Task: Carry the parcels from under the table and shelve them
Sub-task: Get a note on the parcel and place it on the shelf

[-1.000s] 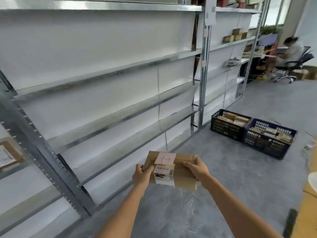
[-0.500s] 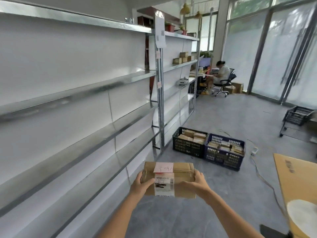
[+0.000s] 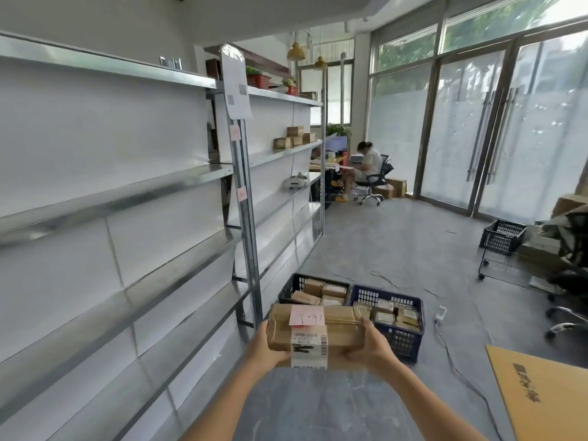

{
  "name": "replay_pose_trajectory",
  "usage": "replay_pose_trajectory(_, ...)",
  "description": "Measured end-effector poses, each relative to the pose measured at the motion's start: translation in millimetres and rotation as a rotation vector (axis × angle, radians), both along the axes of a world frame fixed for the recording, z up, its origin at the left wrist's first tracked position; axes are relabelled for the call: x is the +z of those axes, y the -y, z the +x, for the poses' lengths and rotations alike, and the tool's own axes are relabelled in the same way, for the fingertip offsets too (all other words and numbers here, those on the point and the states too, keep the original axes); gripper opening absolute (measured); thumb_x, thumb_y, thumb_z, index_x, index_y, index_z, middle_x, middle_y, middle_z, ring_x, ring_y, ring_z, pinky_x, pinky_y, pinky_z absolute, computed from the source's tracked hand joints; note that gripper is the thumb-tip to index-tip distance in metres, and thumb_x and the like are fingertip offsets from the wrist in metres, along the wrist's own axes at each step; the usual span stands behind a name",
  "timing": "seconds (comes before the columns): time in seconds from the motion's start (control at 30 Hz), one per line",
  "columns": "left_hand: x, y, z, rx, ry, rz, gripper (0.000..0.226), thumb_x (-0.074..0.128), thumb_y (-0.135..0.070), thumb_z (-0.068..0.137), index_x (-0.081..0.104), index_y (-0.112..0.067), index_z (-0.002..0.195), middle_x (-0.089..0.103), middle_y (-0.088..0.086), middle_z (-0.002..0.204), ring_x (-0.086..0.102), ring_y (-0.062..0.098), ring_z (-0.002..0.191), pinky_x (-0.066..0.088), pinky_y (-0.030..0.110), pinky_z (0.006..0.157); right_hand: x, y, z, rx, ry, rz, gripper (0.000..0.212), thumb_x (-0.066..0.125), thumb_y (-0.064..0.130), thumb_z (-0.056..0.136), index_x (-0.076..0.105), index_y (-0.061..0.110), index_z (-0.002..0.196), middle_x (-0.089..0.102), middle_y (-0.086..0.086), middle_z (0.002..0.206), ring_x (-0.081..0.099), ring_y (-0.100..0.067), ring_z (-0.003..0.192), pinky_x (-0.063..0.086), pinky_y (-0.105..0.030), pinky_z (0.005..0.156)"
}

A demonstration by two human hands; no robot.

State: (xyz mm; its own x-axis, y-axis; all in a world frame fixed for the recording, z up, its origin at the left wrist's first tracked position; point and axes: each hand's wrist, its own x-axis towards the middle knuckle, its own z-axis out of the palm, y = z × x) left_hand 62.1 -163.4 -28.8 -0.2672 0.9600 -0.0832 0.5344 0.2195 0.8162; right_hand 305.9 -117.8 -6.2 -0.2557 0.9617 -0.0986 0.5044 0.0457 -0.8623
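A brown cardboard parcel point(image 3: 343, 329) with a pink note on top and a white barcode label on its near face is held level in front of me. My left hand point(image 3: 261, 350) grips its left end and my right hand point(image 3: 370, 346) grips its right end. The metal shelving point(image 3: 127, 192) runs along my left with bare tiers beside me. Further along, a shelf bay point(image 3: 286, 151) carries a few small cardboard boxes point(image 3: 294, 138).
Two crates of parcels stand on the floor ahead, a black one point(image 3: 291, 286) and a blue one point(image 3: 404, 337). A cable point(image 3: 458, 370) trails across the floor. A cardboard sheet point(image 3: 547, 396) lies at right. A wheeled basket cart point(image 3: 502, 240) and a seated person point(image 3: 369, 167) are further off.
My view has swung right and up, from facing the shelves to looking along the aisle. The parcel stays held in both hands.
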Motion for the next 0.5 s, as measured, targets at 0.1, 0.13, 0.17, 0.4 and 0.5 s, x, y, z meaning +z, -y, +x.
replay_pose_trajectory(0.1, 8.3, -52.9, 3.0, -0.009, -0.086, 0.026, 0.086, 0.085, -0.04, 0.057, 0.041, -0.019, 0.128, 0.062, -0.003, 0.12, 0.056, 0.009, 0.1, 0.046, 0.02, 0.082, 4.9, -56.1, 0.7, -0.019, 0.04, -0.006, 0.087, 0.079, 0.006, 0.07, 0.03, 0.011, 0.142, 0.049, -0.01, 0.136, 0.051, -0.025, 0.123, 0.04, -0.022, 0.089)
replay_pose_trajectory(0.13, 9.5, -70.2, 3.5, -0.011, -0.105, 0.022, 0.083, 0.085, -0.039, 0.058, 0.043, -0.018, 0.126, 0.061, -0.002, 0.12, 0.057, 0.011, 0.104, 0.048, 0.024, 0.086, 6.1, -74.6, -0.9, -0.028, 0.044, -0.02, 0.086, 0.078, 0.006, 0.07, 0.031, 0.012, 0.141, 0.048, -0.01, 0.137, 0.05, -0.025, 0.124, 0.04, -0.023, 0.091)
replay_pose_trajectory(0.17, 9.7, -88.7, 3.3, -0.013, -0.117, 0.015, 0.081, 0.084, -0.038, 0.059, 0.043, -0.017, 0.126, 0.061, -0.001, 0.122, 0.057, 0.014, 0.107, 0.049, 0.027, 0.089, 7.5, -93.9, -2.9, -0.042, 0.045, -0.038, 0.082, 0.077, 0.007, 0.07, 0.033, 0.012, 0.139, 0.049, -0.009, 0.135, 0.051, -0.024, 0.121, 0.041, -0.024, 0.092)
replay_pose_trajectory(0.4, 5.2, -231.0, -13.7, -0.044, -0.122, 0.004, 0.075, 0.084, -0.031, 0.061, 0.047, -0.017, 0.125, 0.065, -0.002, 0.114, 0.059, 0.013, 0.101, 0.049, 0.024, 0.087, 3.2, -230.6, -19.1, -0.022, 0.146, -0.066, 0.083, 0.08, 0.016, 0.065, 0.037, 0.012, 0.136, 0.053, -0.006, 0.129, 0.052, -0.018, 0.111, 0.042, -0.023, 0.092)
replay_pose_trajectory(0.5, 9.3, -293.7, -25.3, -0.037, -0.12, 0.019, 0.072, 0.084, -0.031, 0.059, 0.05, -0.017, 0.122, 0.067, -0.004, 0.109, 0.058, 0.01, 0.093, 0.046, 0.02, 0.079, 6.3, -296.8, -31.5, -0.04, 0.192, -0.077, 0.08, 0.08, 0.016, 0.065, 0.039, 0.014, 0.133, 0.053, -0.006, 0.127, 0.051, -0.018, 0.111, 0.043, -0.026, 0.095)
